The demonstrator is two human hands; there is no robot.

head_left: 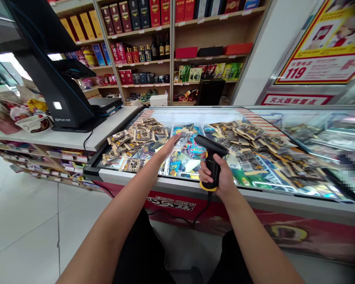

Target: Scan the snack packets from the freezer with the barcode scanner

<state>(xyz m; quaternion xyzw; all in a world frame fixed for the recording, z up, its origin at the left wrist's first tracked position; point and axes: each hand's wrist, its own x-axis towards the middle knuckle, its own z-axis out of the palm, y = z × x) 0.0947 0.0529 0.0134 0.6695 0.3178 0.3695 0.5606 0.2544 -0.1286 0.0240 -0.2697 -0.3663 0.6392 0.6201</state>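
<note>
My right hand (217, 175) is wrapped round the grip of a black barcode scanner (210, 152) with a yellow base, its head pointing left over the freezer. My left hand (169, 146) reaches over the freezer's front rim and pinches a small clear-wrapped packet (184, 138) just in front of the scanner's head. Below both hands lie heaps of wrapped ice-cream packets (137, 138) under and around the chest freezer's (177, 185) glass top. The scanner's black cable (202, 213) hangs down the freezer's red front.
A white counter (77, 138) at the left carries a black till terminal (51, 75) and a bowl (34, 123). Shelves of boxes and bottles (148, 47) fill the back wall. A white pillar with a red-yellow poster (325, 43) stands at the right. Tiled floor (23, 221) lies below left.
</note>
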